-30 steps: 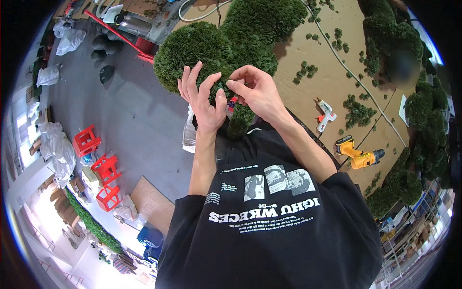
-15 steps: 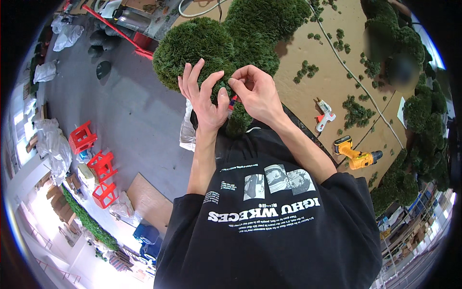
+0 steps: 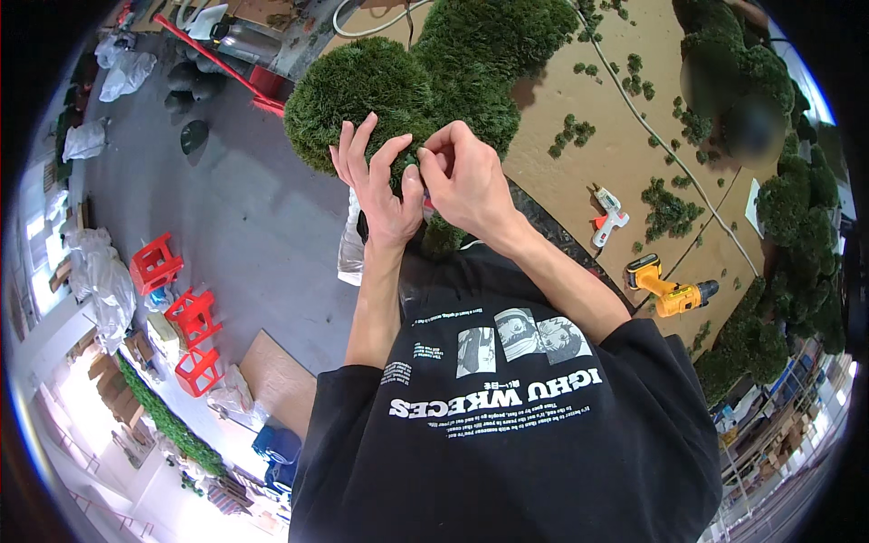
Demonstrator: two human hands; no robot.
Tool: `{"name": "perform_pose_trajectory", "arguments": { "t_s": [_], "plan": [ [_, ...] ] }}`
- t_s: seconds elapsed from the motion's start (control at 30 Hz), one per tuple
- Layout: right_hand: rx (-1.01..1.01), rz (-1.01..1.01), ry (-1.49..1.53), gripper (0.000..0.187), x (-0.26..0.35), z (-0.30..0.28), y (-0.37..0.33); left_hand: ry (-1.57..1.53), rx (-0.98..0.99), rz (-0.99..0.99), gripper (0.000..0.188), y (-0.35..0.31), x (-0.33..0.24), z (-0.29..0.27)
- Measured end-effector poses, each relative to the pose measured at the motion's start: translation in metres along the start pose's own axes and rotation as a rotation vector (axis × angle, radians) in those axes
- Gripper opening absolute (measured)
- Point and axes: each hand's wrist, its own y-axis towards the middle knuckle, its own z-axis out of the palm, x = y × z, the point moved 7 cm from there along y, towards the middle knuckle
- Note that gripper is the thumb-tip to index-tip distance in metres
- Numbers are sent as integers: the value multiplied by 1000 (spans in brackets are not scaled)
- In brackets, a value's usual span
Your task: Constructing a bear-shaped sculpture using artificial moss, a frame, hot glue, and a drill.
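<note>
A green mound of artificial moss-like foliage (image 3: 358, 90) stands in front of my body, joined to a second bushy mound (image 3: 489, 45). My left hand (image 3: 385, 195) rests against its near side, with the upper fingers spread. Its index finger and thumb curve apart around a bit of dark green (image 3: 410, 161). My right hand (image 3: 471, 185) meets it from the right, thumb and forefinger pinched together; what they hold is too small to make out. Beneath the right hand shows part of a small red object (image 3: 428, 206), mostly hidden. A smaller green clump (image 3: 442, 237) lies just below, near my shirt.
On the brown tabletop (image 3: 552, 86) to the right lie a white glue gun (image 3: 609, 217), a yellow cordless drill (image 3: 670, 285), a pale cord (image 3: 634, 109) and scattered moss tufts (image 3: 670, 208). Larger bushes line the far right. Red stools (image 3: 156, 261) stand on the grey floor at left.
My right hand has shifted slightly left, its fingertips closer to my left thumb. The small red object is now more covered. The foliage appears slightly further left in view.
</note>
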Motion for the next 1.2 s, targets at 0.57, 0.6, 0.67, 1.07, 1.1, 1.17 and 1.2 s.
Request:
{"name": "perform_pose_trajectory", "arguments": {
  "t_s": [0.57, 0.6, 0.67, 1.07, 1.1, 1.17, 1.2],
  "plan": [
    [112, 185, 292, 17, -63, -63, 4, 78, 53, 71, 39, -1, -10, -2],
    [48, 180, 223, 15, -81, -83, 6, 78, 49, 68, 39, -2, -9, -2],
    [-49, 330, 150, 18, -140, -121, 10, 40, 44, 56, 41, -2, -4, -2],
    [-203, 312, -634, 37, -285, -157, 14, 38, 43, 67, 38, 0, -7, -2],
    [-205, 276, -685, 38, -288, -150, 15, 46, 43, 68, 38, 0, -6, -3],
    [-258, 176, -738, 35, -308, -154, 13, 14, 53, 71, 37, 5, -9, 3],
    [-255, 174, -735, 35, -311, -153, 12, 19, 53, 71, 37, 4, -8, 2]
  ]
}}
